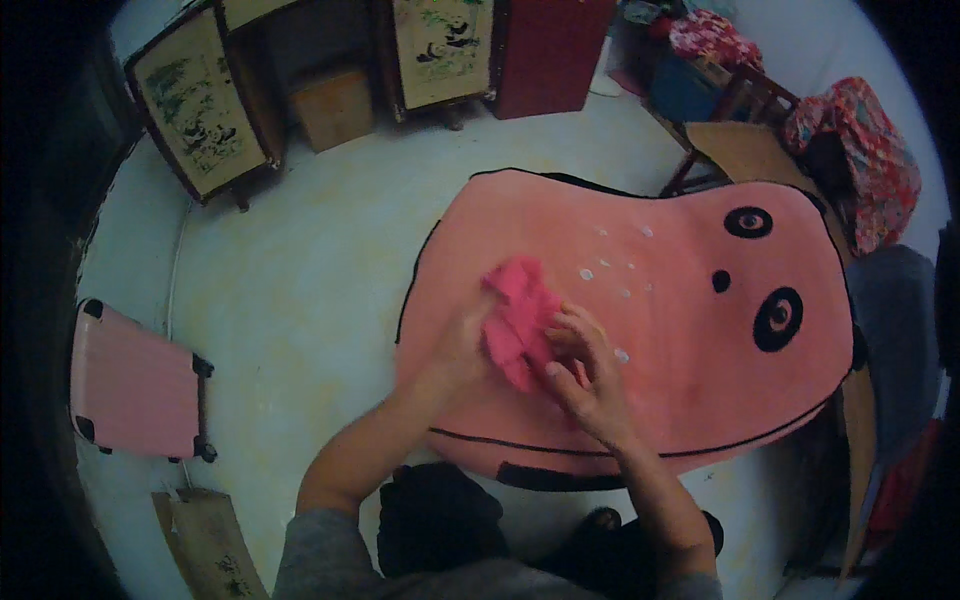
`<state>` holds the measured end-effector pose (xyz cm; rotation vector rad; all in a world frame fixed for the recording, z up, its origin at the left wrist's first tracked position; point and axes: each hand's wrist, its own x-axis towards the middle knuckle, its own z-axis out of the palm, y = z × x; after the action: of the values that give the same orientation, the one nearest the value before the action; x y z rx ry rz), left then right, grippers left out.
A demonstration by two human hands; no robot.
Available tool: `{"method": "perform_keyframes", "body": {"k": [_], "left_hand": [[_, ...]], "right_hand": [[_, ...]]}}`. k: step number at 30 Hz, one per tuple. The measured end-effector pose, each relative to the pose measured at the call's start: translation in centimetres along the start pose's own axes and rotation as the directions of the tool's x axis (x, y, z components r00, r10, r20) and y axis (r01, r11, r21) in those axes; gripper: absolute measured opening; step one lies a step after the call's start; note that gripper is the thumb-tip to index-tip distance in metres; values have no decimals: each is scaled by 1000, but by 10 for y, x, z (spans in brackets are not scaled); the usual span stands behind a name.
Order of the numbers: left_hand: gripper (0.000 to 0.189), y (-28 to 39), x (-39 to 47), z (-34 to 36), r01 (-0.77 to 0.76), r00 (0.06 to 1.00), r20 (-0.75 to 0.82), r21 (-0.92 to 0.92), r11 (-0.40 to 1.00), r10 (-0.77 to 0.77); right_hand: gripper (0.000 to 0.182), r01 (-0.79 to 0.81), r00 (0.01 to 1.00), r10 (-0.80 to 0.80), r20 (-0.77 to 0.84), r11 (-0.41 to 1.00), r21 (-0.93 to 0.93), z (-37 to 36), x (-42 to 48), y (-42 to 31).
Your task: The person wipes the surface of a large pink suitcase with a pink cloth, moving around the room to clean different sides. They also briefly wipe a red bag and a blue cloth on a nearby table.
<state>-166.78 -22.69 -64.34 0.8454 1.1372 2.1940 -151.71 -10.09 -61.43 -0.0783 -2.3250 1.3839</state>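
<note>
A crumpled bright pink cloth (521, 330) is bunched between my two hands, above a large pink padded piece (675, 390) with black piping. My left hand (471, 330) grips the cloth's left side; most of its fingers are hidden behind the folds. At the cloth's right edge, my right hand (589, 367) has its fingers curled and the thumb apart. Whether it pinches the cloth I cannot tell. Several white spots (587, 274) dot the padded surface just beyond my right hand. Two black-ringed eyes (778, 319) and a round black nose (721, 281) mark its right end.
A pink suitcase (139, 382) lies at the left, near a flat cardboard piece (210, 540). Cabinets with panda-painted doors (442, 52) and a cardboard box (334, 109) stand along the far side. Floral fabric (870, 165) and a cardboard sheet (739, 146) lie at right.
</note>
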Motion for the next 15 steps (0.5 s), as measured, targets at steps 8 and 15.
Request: {"method": "perform_keyframes", "body": {"k": [8, 15], "left_hand": [[41, -19, 124, -164, 248, 969, -190, 764, 595, -160], [40, -83, 22, -132, 128, 981, -154, 971, 202, 118]], "right_hand": [[42, 25, 954, 92, 285, 924, -382, 22, -22, 43], [47, 10, 983, 124, 135, 701, -713, -110, -33, 18]]}}
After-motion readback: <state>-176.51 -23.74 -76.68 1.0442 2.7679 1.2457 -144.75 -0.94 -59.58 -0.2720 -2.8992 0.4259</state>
